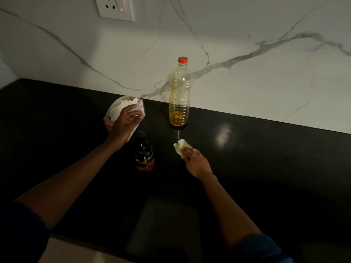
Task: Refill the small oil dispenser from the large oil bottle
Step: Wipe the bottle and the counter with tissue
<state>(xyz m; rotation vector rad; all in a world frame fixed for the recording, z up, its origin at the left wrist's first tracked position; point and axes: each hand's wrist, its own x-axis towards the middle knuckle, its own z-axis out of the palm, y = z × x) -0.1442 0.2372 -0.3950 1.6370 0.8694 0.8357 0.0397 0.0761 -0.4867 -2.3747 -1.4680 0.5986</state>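
Note:
The large clear oil bottle (179, 95) with a red cap stands upright at the back of the black counter (266, 158), with oil only in its lower part. The small oil dispenser (143, 155), dark-lidded with amber oil at its base, stands in front of it to the left. My left hand (126, 123) rests with spread fingers on a white tissue pack (123, 109). My right hand (195, 160) presses a crumpled white tissue (180, 145) onto the counter just right of the dispenser.
A white marble backsplash (247, 73) rises behind the counter, with a wall socket (115, 7) at the top left showing a red light. A bright light reflection (224, 134) lies on the counter right of the bottle.

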